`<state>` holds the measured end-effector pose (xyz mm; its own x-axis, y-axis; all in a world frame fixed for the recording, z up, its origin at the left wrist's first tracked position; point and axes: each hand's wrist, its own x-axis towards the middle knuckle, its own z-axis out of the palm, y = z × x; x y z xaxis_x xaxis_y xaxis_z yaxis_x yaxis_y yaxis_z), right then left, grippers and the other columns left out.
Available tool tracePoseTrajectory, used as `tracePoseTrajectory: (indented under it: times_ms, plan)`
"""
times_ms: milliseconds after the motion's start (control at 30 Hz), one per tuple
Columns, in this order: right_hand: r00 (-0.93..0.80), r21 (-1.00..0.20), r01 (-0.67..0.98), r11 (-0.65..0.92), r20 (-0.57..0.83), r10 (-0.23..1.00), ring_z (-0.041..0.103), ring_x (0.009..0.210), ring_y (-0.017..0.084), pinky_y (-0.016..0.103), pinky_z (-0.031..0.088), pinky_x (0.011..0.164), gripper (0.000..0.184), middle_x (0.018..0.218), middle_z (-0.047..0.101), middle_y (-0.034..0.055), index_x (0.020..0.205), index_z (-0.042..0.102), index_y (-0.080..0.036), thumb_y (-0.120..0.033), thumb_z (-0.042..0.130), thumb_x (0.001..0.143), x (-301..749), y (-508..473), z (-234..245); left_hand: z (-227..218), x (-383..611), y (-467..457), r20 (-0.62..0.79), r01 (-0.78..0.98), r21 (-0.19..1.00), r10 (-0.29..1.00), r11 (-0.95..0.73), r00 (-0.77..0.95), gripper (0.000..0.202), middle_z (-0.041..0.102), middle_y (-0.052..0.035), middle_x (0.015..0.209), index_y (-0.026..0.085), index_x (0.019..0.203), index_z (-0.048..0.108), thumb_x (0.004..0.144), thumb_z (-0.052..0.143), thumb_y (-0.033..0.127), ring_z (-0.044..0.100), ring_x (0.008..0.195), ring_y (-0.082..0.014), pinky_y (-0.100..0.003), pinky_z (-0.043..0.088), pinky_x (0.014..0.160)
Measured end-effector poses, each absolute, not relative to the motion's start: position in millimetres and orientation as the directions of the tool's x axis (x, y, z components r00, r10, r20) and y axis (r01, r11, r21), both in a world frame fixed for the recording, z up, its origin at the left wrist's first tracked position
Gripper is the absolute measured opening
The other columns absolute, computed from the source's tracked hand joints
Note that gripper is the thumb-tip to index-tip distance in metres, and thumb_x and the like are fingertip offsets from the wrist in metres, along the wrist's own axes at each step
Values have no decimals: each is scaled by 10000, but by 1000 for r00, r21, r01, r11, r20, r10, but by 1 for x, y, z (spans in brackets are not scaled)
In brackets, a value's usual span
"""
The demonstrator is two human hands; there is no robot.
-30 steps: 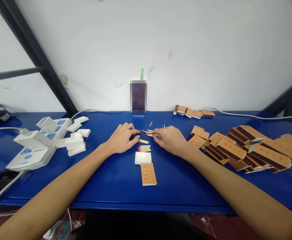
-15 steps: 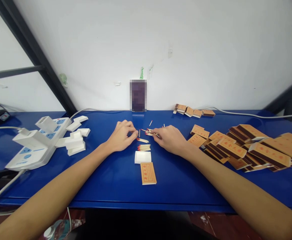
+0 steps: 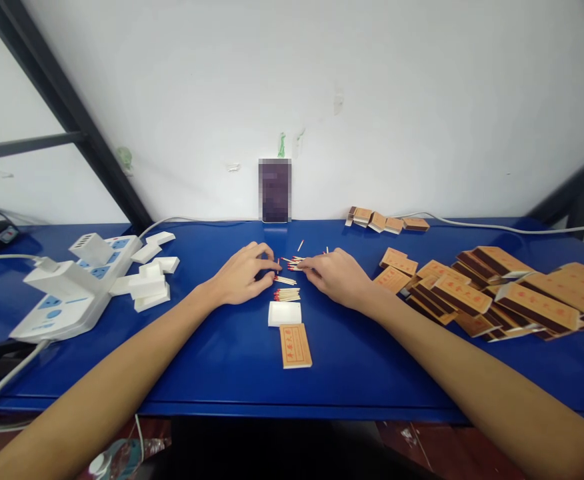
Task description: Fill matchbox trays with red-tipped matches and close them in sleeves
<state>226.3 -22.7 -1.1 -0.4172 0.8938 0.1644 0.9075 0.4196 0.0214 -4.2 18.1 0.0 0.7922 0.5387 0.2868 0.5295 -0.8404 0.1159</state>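
My left hand point(image 3: 246, 274) is on the left of the loose matches, its thumb and forefinger slightly apart beside an upright-looking match point(image 3: 279, 265). From the right, my right hand point(image 3: 339, 279) has its fingers closed at the ends of a small heap of red-tipped matches point(image 3: 293, 261). How many it grips is hidden. Below the heap lie a few more matches point(image 3: 285, 281) and a neat row of matches point(image 3: 287, 295), heads to the left. Nearer me are a white matchbox tray point(image 3: 285, 314) and an orange matchbox sleeve point(image 3: 296, 346).
Orange matchboxes point(image 3: 462, 293) pile up on the right; several more matchboxes point(image 3: 385, 221) stand by the wall. White trays point(image 3: 149, 283) lie left, beside a power strip point(image 3: 97, 293). A single match point(image 3: 301, 245) lies behind the heap. A pixelated dark panel point(image 3: 275, 191) stands at the wall.
My left thumb and forefinger have parted from a pinch and moved slightly right. My right fingers have shifted a little left onto the heap's match ends. The view has shifted slightly.
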Motion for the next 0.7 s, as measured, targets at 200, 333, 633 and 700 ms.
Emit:
tracePoseTrajectory:
  times_ms: [200, 333, 633, 700]
  plan:
    - [-448, -29, 887, 460, 179, 876, 685, 948, 211, 329, 403, 833, 338, 1092, 744, 52, 1179, 682, -255, -238, 407, 984, 226, -22, -4, 4, -2, 15, 213, 501, 182, 531, -846, 820, 360, 618, -74, 1239, 192, 1182, 658, 939, 398, 246, 526, 1135, -249, -439, 406, 972]
    - [-451, -29, 886, 463, 174, 875, 672, 990, 211, 330, 399, 840, 355, 1132, 730, 65, 1215, 662, -247, -234, 389, 988, 225, -23, -6, 0, -5, 20, 256, 507, 299, 579, -809, 774, 402, 641, -54, 1231, 197, 1262, 575, 902, 396, 190, 565, 1122, -221, -422, 422, 989]
    - [-403, -3, 912, 411, 184, 896, 678, 955, 224, 335, 391, 800, 358, 1104, 737, 71, 1210, 668, -232, -263, 380, 999, 224, -23, -4, -8, -6, 33, 341, 513, 286, 586, -810, 735, 280, 695, -41, 1096, 186, 969, 682, 890, 416, 144, 625, 1011, -186, -358, 473, 929]
    - [-395, -7, 915, 403, 181, 901, 677, 952, 222, 331, 391, 797, 357, 1101, 737, 70, 1210, 669, -229, -272, 382, 1002, 224, -23, -3, -7, -5, 33, 340, 529, 237, 580, -815, 740, 272, 699, -39, 1081, 191, 988, 684, 896, 431, 151, 617, 996, -194, -375, 462, 927]
